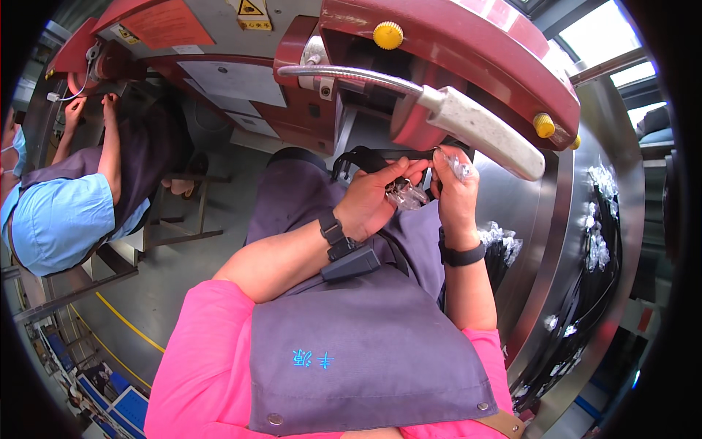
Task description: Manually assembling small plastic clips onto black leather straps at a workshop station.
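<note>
Nearest to us is the purple-grey apron (351, 380) over a bright pink shirt (205, 358), with a dark box (351, 264) lying on the apron just below the left wrist. We see a black band (335, 234) on that wrist and another on the right one.

Beyond, the two bare hands come close together over the lap, just below a pink wheel (411, 117). The left hand (373, 194), palm turned up, pinches a black strip (413, 154) between thumb and fingers; the right hand (457, 194) grips the strip's other end. Clear plastic wrap (408, 196) hangs at the left fingers, and more bunches up at the right. We cannot tell whether the strip touches the wheel.

Above the right hand hangs a pale handle-shaped piece (486, 133) on a bendy metal neck (351, 72), in front of the red machine (453, 36) with its yellow knobs (387, 35).

To the right, we find more black strips with plastic-wrapped ends (603, 238) in a metal trough (541, 249).

Farther off to the left, across the grey floor (194, 293), a co-worker (66, 219) in blue sits with both hands raised at a second red machine (73, 62).
</note>
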Demonstrator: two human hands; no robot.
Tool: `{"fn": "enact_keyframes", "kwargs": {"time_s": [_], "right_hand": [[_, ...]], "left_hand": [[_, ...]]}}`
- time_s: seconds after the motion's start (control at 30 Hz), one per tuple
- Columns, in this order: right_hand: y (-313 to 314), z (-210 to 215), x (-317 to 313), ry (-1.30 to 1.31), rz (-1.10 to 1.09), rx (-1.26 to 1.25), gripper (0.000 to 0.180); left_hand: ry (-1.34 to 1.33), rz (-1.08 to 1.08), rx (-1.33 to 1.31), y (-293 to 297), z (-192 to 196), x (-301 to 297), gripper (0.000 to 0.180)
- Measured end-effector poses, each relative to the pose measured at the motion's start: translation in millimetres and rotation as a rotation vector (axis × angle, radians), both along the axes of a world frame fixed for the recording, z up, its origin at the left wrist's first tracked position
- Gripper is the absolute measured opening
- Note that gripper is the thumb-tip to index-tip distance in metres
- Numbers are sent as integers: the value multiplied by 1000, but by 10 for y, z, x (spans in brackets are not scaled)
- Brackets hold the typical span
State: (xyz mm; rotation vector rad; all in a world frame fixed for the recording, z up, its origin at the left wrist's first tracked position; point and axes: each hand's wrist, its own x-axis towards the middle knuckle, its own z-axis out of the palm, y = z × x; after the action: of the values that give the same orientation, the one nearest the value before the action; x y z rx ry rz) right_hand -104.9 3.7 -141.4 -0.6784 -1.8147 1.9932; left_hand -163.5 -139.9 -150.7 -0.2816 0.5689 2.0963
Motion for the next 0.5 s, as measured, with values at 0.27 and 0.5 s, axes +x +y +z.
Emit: {"fn": "enact_keyframes", "kwargs": {"time_s": [0.27, 0.5], "right_hand": [[7, -67, -14, 54, -20, 29, 16], [-31, -75, 64, 160, -115, 49, 12]], "left_hand": [[-8, 1, 12, 22, 15, -2, 22], [33, -32, 29, 58, 97, 32, 22]]}}
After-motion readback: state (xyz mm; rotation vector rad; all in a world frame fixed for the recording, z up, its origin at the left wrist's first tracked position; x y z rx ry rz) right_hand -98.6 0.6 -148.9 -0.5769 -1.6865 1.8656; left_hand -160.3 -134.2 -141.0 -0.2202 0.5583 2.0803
